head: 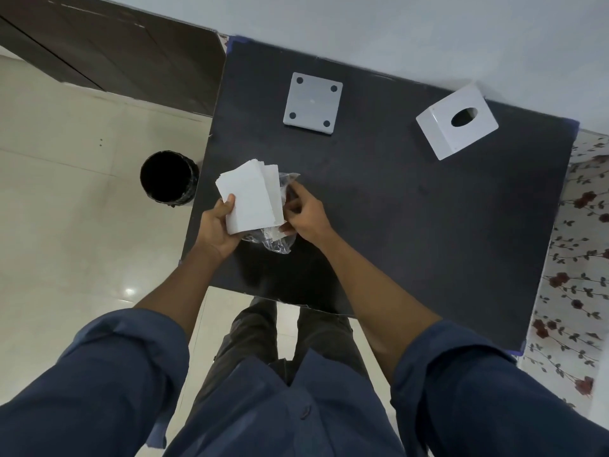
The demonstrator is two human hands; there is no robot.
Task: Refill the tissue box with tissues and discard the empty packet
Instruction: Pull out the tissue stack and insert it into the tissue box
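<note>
- At far left we see pale glossy floor tiles [66, 199], with a dark wood cabinet [108, 51] along the wall at top left.
- A black bin [168, 182] stands on the tiles just beside the table's left edge, its mouth open to us.
- The table [428, 225] is a dark matt slab pushed up to a grey-white wall [362, 24], with blue tape at its corners.
- Our left hand [216, 230] is clamped on a stack of white tissues [252, 196], thumb on top, fingers under, holding it above the table's near left part.
- Beneath and to the right of the stack lies the clear packet [276, 240], crumpled; part of it shows above the right hand too.
- Our right hand [304, 216] is closed in a pinch on the packet, right next to the tissues.
- Farther back, a flat white base [312, 103] with four dark round feet lies on the table.
- To the right, well apart from the hands, the white box [457, 122] rests near the back right corner, its oval slot facing up.
- At far right a floral cloth [576, 258] borders the table.
- Nearest us are rolled blue sleeves [131, 357] and dark trousers [263, 334].
</note>
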